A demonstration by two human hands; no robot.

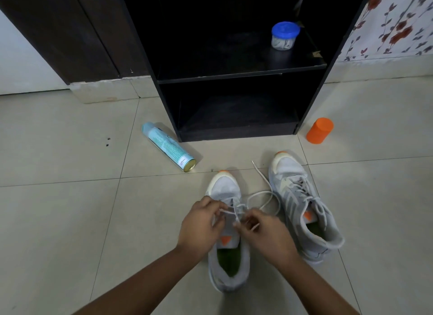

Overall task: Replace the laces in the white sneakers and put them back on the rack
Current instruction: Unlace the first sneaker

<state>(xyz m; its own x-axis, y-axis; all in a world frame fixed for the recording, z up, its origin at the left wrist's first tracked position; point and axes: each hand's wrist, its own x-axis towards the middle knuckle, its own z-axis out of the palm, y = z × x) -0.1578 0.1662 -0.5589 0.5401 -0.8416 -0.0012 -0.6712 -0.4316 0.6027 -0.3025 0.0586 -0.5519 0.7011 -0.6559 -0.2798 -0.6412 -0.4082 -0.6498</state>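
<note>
Both hands are down over the near sneaker (pixel 225 185), close together but not touching; the left hand (pixel 201 224) has its fingers curled, pinching a strand of the white lace (pixel 261 192) above the eyelets, and the right hand (pixel 266 232) pinches the lace too, a little nearer the tongue; from there the lace swings out to the right in a loose loop, and its free end lies on the tiled floor (pixel 70 221) between the two toes; the near sneaker sits flat, toe towards the rack (pixel 234 79), green insole showing; the second sneaker (pixel 304 211) stands just beside it on the right, laced, its toe further forward; the black rack stands beyond them, with a blue-lidded jar (pixel 284 36) on its upper shelf; an orange container (pixel 319 130) stands by its right corner, and a pale blue spray can (pixel 167 147) lies on its side to the left
</note>
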